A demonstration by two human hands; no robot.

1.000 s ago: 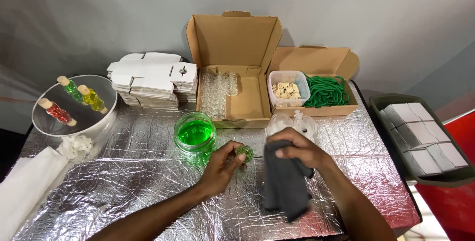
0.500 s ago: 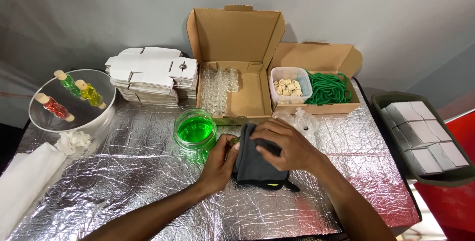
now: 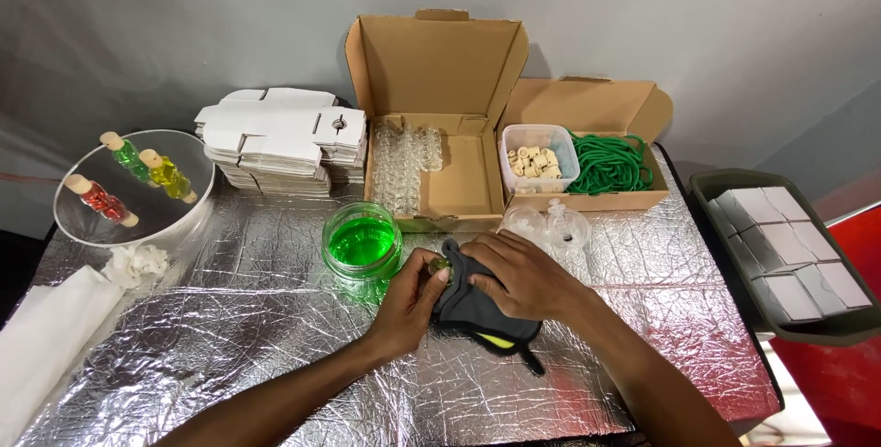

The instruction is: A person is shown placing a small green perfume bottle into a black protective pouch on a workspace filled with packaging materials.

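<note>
I see a small glass vial [image 3: 440, 264] with a greenish end low in the middle of the foil-covered bench [image 3: 229, 355], just right of the jar of green liquid [image 3: 362, 245]. Most of the vial is hidden; only its end pokes out between the two hands. My left hand [image 3: 410, 305] pinches that end, its grip clenched on the vial with fingers curled round it. My right hand [image 3: 516, 274] lies over a dark grey cloth [image 3: 477, 314], its grip pressed down and grasping the cloth, which is wrapped about the rest of the vial. A yellow-green patch shows at the cloth's lower edge, and a dark tail of it trails toward me on the foil.

Just behind the right hand stand two clear glass pieces [image 3: 548, 224], rounded, touching each other. Beyond them sits an open cardboard box [image 3: 439, 117] with rows of empty clear vials [image 3: 404, 158] along its left side. To its right a second open box [image 3: 587, 149] holds a plastic tub of pale corks [image 3: 537, 162] and a coil of green cord [image 3: 607, 163]. Left of the first box is a stack of flat white cartons [image 3: 280, 139]. At far left a clear bowl [image 3: 147, 208] carries three corked vials, filled green, yellow and red. A crumpled tissue [image 3: 133, 263] and a white cloth [image 3: 46, 337] lie below it. Off the right edge, a dark tray [image 3: 725, 199] holds folded white boxes.
</note>
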